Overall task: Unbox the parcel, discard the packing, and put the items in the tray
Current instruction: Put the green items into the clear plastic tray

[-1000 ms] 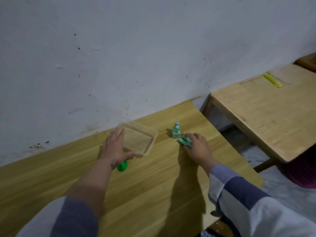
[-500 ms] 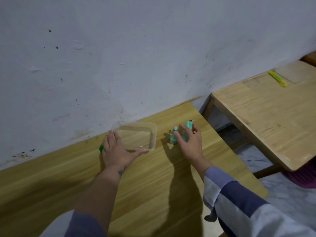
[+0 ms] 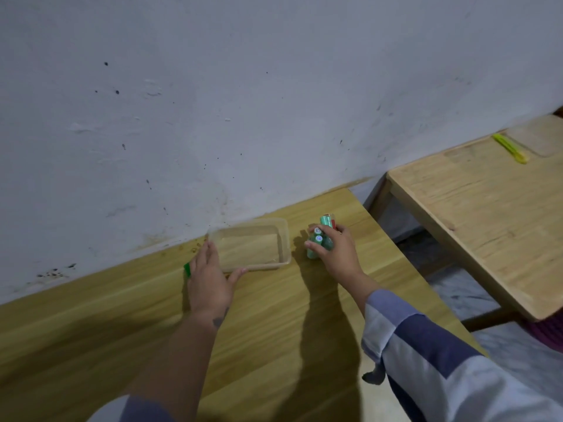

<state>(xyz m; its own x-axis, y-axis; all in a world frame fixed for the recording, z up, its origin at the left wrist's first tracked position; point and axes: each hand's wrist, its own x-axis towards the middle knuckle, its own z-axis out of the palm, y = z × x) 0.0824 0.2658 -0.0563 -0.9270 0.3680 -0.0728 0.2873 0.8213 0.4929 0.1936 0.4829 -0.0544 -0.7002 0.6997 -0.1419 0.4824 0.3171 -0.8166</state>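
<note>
small green bottles gathered in the right hand, tray waiting just to its left

the right hand curls round a cluster of small green bottles, standing upright on the bench. the clear tray sits between the two hands, its long axis running from one hand toward the other, open side up. the left hand lies flat with fingers straight, thumb touching the tray's near edge, and a green cap peeks out beside it. the right hand is the one placed to lift the bottles left into the tray.

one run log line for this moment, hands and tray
left hand: steadies clear tray | right hand: grips small green bottles beside tray | tray: nothing visible inside
</note>
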